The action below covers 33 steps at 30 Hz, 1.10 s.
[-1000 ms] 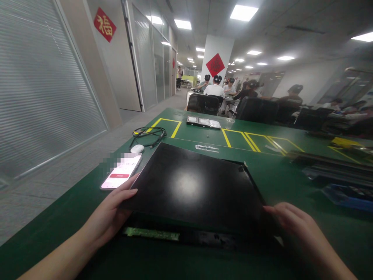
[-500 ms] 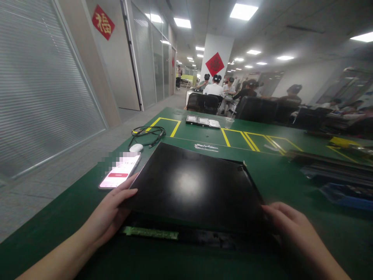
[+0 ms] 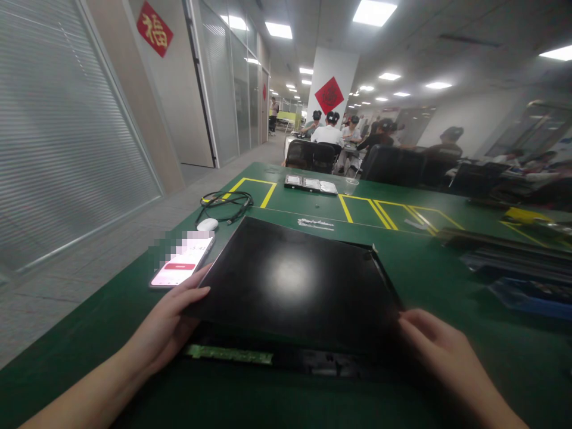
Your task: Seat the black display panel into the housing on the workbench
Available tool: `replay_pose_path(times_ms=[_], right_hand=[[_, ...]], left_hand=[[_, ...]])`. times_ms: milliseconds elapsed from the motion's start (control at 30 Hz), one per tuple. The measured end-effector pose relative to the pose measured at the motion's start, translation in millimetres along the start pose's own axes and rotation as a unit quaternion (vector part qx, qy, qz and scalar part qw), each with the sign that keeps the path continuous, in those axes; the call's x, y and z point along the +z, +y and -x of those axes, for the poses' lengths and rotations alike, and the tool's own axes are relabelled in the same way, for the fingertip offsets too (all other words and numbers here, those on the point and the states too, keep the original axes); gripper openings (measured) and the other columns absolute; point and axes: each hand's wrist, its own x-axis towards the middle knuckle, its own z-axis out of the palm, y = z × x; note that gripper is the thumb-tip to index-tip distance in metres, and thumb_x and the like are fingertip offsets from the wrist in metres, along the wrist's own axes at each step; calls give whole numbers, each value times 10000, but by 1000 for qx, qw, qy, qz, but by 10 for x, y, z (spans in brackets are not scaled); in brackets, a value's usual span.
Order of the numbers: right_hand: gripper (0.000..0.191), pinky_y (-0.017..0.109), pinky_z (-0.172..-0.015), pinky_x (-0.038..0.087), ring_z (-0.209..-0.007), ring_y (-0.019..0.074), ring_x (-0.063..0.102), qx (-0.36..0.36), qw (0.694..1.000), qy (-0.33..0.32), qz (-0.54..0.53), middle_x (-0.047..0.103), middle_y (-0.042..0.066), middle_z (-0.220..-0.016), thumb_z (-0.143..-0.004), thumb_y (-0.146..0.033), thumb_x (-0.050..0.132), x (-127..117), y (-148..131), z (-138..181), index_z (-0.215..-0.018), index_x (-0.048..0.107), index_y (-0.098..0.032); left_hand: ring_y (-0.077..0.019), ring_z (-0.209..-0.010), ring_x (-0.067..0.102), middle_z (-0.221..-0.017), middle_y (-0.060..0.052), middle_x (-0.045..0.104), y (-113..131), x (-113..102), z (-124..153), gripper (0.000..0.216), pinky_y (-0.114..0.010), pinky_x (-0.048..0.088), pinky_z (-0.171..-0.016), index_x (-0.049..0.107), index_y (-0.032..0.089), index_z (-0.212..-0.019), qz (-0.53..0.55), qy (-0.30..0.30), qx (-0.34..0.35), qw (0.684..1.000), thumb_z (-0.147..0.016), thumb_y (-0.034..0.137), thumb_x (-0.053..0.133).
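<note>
A glossy black display panel (image 3: 286, 262) lies in front of me, a round light reflection at its middle. My left hand (image 3: 176, 313) grips its left edge, thumb on top and the other fingers underneath. At the lower right edge, my right hand (image 3: 431, 333) pinches the panel between thumb and fingers. Below the panel's near edge shows a black frame (image 3: 335, 360) with a green circuit board strip (image 3: 230, 354) along it. A raised rim of black shows past the panel's right side. The fingers under the panel are hidden.
A lit phone (image 3: 183, 262), a white mouse (image 3: 207, 224) and a coiled black cable (image 3: 226, 205) lie on the left of the green table (image 3: 89, 351). Hard drives (image 3: 310, 184) and a clear cup (image 3: 351, 186) stand farther back. A blue tray (image 3: 531, 298) sits right. People sit beyond.
Hardly anything differs. Both hands keep their hold on the panel, and the whole view has shifted very slightly.
</note>
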Motion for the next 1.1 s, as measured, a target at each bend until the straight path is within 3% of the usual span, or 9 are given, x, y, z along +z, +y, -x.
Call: replay_pose_path(times_ms=[167,433,667,1100], right_hand=[[297,267,-529,467,-548,182,619,-1,999,-42,28,683,-13,-597,-760,-531,591,-36,-15,-24,-781,727,-268],[307,289,-535,478,-559,196,634,5,998,-46,37,702,-1,-623,-758,-530,580,-61,-58,-21,-799,735,-267],[290,289,-525,471,-553,201,637,-7,998,-43,46,695,-2,-604,-750,-528,584,-76,-82,-25,-771,735,-281],[389,327,-611,496,-670,239,681,-16,995,-60,83,729,27,-696,-752,-597,507,-63,-54,-37,-804,730,-283]], left_hand=[[-219,-931,771,-1170,-17,794,-25,-11,-17,500,-236,620,-704,689,295,-1268,-11,-14,-5,1000,-797,128,719],[-233,-902,778,-1177,-19,791,3,19,-1,542,-271,629,-719,664,315,-1301,-29,-18,-11,999,-792,143,730],[-273,-1003,755,-1190,-36,786,-13,13,1,579,-310,622,-796,650,307,-1323,-40,-11,-6,999,-771,166,754],[-264,-1082,724,-1245,-26,762,-20,-3,-5,575,-270,616,-777,633,307,-1339,-41,-38,-8,998,-790,180,746]])
